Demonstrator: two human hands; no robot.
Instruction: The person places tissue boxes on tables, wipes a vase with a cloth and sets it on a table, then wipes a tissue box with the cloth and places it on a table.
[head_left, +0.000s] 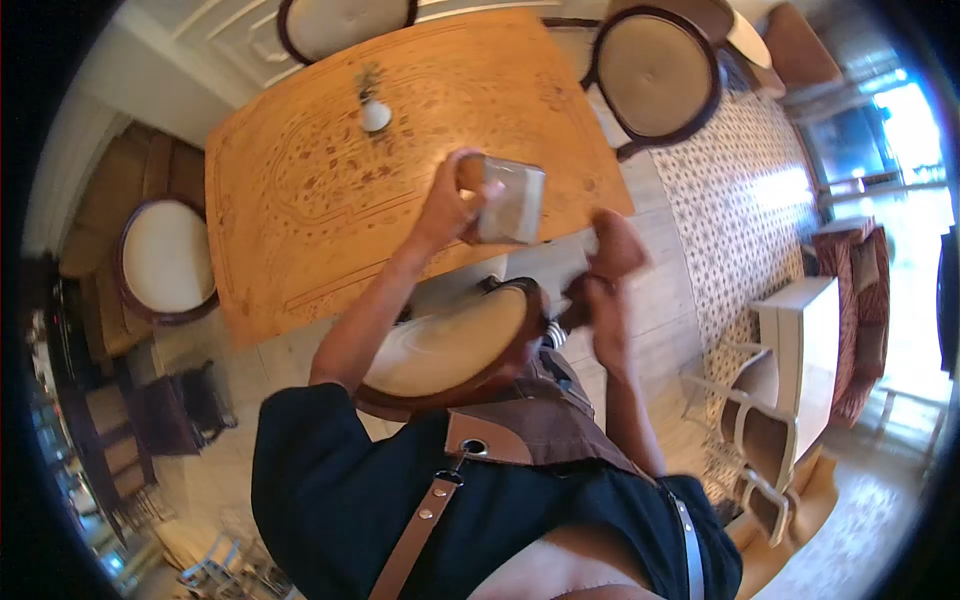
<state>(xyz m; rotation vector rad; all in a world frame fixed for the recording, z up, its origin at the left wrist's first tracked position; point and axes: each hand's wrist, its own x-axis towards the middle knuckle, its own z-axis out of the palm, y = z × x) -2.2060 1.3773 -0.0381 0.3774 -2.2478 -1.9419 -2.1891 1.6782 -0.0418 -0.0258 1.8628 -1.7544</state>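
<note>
My left hand (452,205) is wrapped round a see-through, box-shaped holder (513,203) with pale grey sides, lifted over the near right part of the wooden table (270,240). What the holder contains is hard to make out. Lower and further right, my right hand (606,312) is closed on a bunched brown cloth (618,245), both smeared by motion beyond the table's near right corner. On the tabletop, a small white vase (375,116) with a green sprig stands toward the far side.
A round-backed chair (450,340) stands close in front of me, against the table's near side. Other chairs (657,75) stand at the far right, far side and left (168,257). A white table (800,330) and armchairs are to the right on patterned tile.
</note>
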